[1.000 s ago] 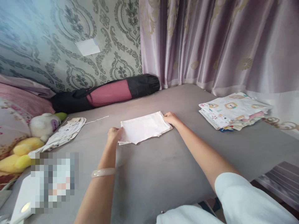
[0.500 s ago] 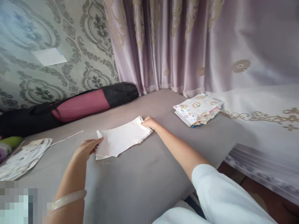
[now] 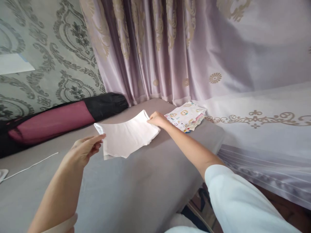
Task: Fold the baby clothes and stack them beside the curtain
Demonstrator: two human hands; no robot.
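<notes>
A folded white cloth [image 3: 128, 136] hangs between my two hands, slightly above the grey bed surface [image 3: 116, 187]. My left hand [image 3: 85, 147] pinches its left edge, thumb on top and fingers curled beneath. At the upper right corner, my right hand [image 3: 157, 119] grips the cloth between thumb and fingers. The layers show along its lower and right edges, and the top edge sags between the hands. Just beyond my right hand lies a stack of folded printed cloths [image 3: 186, 115], partly hidden by my wrist.
A long black and pink bag [image 3: 55, 119] lies along the patterned wall. Purple curtains [image 3: 150, 48] hang behind the bed. On the left, a white cord [image 3: 34, 165] runs to a pale item [image 3: 3, 174] cut off by the frame. The bed's edge is at right.
Both hands have lifted the white cloth off the bed and moved it toward the printed stack. My view has turned to the right.
</notes>
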